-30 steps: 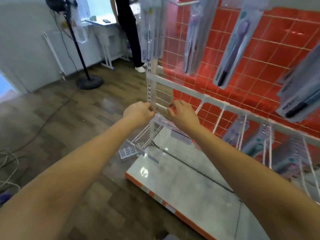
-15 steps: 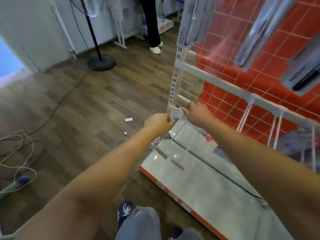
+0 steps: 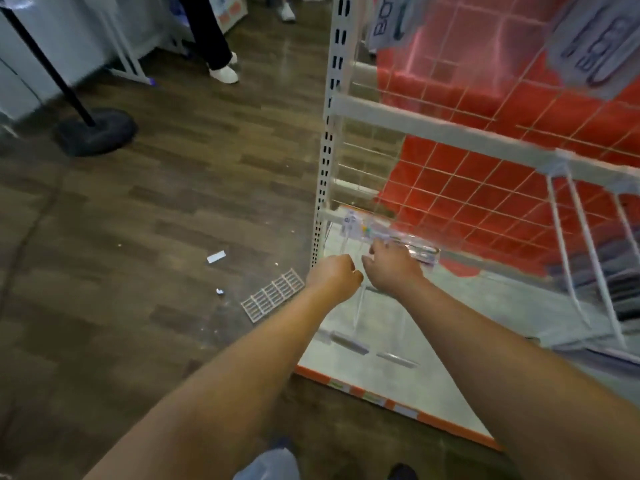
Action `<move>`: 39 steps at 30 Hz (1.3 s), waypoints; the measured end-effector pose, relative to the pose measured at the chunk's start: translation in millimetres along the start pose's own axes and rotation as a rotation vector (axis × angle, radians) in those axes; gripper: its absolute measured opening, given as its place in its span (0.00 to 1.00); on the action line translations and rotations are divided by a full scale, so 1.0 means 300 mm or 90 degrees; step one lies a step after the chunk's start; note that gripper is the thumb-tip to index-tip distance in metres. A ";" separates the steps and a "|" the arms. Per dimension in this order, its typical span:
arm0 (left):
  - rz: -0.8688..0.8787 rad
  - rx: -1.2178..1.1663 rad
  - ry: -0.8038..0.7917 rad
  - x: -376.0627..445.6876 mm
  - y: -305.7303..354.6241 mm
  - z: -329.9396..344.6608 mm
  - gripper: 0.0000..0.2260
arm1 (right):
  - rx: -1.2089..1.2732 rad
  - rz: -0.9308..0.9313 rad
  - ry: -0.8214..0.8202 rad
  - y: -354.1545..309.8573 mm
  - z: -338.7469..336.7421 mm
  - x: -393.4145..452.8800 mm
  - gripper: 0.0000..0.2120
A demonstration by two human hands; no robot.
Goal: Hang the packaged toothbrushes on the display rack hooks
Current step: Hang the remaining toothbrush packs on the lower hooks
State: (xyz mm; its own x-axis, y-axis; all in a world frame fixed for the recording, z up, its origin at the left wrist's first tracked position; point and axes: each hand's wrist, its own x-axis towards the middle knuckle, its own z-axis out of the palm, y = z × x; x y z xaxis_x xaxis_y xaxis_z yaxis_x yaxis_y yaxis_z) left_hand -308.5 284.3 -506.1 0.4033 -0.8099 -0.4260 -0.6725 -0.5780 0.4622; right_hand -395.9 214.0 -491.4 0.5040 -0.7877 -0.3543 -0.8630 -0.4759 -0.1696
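Right hand [image 3: 393, 268] pinching one clear toothbrush pack [image 3: 391, 237] low at the rack's left end, by the bottom rail; left hand [image 3: 334, 277] curled tight beside it, can't tell if it grips a hook wire or nothing. Pack not yet on a hook by my read. Near, two bare hook prongs [image 3: 360, 306] over the base shelf [image 3: 433, 393]. Right, a blurred batch already hung low [image 3: 595, 282], count unclear. Far top, two hung packs [image 3: 588, 46] visible. One white grid piece [image 3: 273, 294] on the floor left

Right hand [image 3: 393, 268] pinches packaged toothbrush [image 3: 388, 237] at rack's [image 3: 323, 188] low left corner | left hand [image 3: 334, 277] fisted beside it | blurred
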 end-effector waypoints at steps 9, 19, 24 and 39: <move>0.004 -0.129 -0.086 0.257 0.011 0.150 0.20 | -0.021 0.082 0.038 0.148 0.123 0.133 0.23; -0.159 -0.415 -0.102 0.502 0.033 0.287 0.20 | -0.087 0.046 0.143 0.227 0.196 0.391 0.34; -0.167 -0.516 -0.104 0.554 0.017 0.324 0.09 | -0.078 0.071 0.088 0.252 0.244 0.483 0.33; -0.050 -0.616 0.007 0.544 0.059 0.324 0.18 | -0.020 0.054 0.174 0.278 0.267 0.465 0.23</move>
State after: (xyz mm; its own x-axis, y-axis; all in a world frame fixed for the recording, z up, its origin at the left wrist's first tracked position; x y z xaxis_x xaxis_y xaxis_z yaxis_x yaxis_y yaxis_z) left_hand -314.9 151.6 -643.1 0.4337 -0.7637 -0.4782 0.1560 -0.4590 0.8746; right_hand -400.2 95.6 -628.5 0.4238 -0.8997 -0.1043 -0.9034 -0.4117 -0.1196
